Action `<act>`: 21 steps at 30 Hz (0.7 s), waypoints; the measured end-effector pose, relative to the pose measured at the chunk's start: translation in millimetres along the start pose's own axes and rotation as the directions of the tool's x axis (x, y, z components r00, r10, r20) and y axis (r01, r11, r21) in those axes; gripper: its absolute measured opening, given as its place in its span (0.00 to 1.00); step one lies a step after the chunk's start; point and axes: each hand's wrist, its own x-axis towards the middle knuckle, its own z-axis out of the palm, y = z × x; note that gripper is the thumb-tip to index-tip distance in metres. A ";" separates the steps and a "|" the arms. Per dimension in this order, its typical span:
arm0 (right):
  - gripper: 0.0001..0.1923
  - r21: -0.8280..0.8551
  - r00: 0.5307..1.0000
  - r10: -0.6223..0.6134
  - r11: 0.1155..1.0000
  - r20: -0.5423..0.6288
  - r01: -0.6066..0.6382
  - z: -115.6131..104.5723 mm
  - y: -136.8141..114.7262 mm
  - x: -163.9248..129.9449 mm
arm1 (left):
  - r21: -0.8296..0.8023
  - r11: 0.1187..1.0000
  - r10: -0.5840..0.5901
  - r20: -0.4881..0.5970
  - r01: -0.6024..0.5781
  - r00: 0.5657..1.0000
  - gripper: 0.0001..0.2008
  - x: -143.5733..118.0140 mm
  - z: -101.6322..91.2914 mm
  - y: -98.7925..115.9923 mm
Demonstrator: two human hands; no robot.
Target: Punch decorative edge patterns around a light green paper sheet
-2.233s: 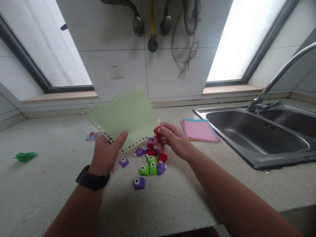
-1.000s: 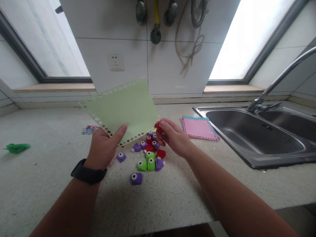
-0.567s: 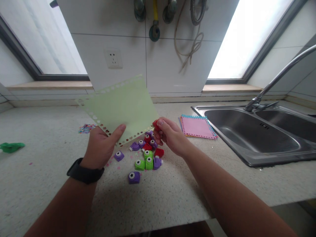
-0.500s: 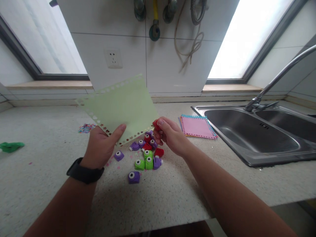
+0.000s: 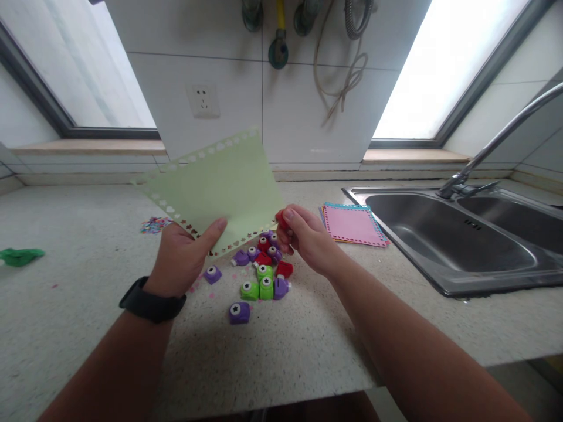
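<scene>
Left hand [image 5: 182, 258] pinching the lower edge of a pale green paper sheet [image 5: 215, 187], thumb on the near face, fingers behind, sheet raised above the countertop [image 5: 88, 305] and tilted toward the camera. Right hand [image 5: 308, 237] closed around a small red craft punch [image 5: 280, 218], pressed against the sheet's lower right corner. Rows of punched heart and star holes along the sheet's top, left and bottom edges. Black wristband [image 5: 152, 302] on the left wrist. Directly under the hands, a loose cluster of purple, green and red craft punches [image 5: 261, 275] on the speckled counter, one purple punch [image 5: 240, 312] lying apart, nearer the camera. Right of the hands, a stack of pink paper sheets [image 5: 354, 224] just beside the steel sink [image 5: 461, 246]. Far left, a scatter of paper confetti [image 5: 153, 224] and a green scrap [image 5: 20, 256].
</scene>
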 end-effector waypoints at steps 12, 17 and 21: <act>0.18 -0.017 1.000 -0.004 1.000 -0.004 0.004 -0.7 0.8 1.2 | -0.011 1.000 0.020 0.007 -0.020 1.000 0.17 0.9 0.7 -0.1; 0.18 0.001 1.000 0.000 1.000 -0.001 0.000 0.1 0.0 0.6 | -0.013 1.000 0.024 0.000 -0.024 1.000 0.17 0.5 0.9 -0.2; 0.18 0.009 1.000 -0.006 1.000 -0.002 0.006 0.6 -0.4 0.3 | 0.002 1.000 0.023 -0.004 -0.023 1.000 0.16 0.5 0.9 -0.2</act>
